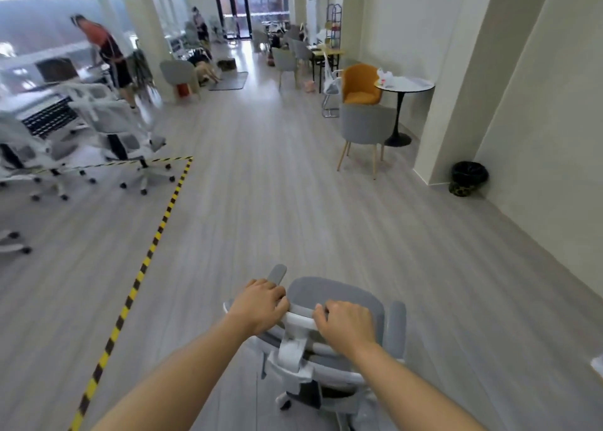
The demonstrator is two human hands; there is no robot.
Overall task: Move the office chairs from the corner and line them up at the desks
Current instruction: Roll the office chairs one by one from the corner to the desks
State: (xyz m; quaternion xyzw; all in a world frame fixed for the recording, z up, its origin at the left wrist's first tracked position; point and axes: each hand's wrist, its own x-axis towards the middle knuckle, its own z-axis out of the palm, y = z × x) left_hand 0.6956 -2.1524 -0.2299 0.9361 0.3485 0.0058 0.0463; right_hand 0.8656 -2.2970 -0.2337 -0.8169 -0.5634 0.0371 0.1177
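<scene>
A grey and white office chair (pixel 339 297) on castors stands right in front of me on the wooden floor. My left hand (pixel 261 303) grips the left end of its backrest's top rail. My right hand (pixel 347 324) grips the same rail further right. Several matching white office chairs (pixel 127 127) stand at the desks (pixel 36 104) on the left, inside the taped area.
Yellow-black tape (pixel 156 235) marks the floor on the left. A grey armchair (pixel 365 127), an orange armchair (pixel 362 85) and a round table (pixel 404 86) stand at the right. A black bin (pixel 468 178) sits by the wall. A person (pixel 107 55) bends over a desk.
</scene>
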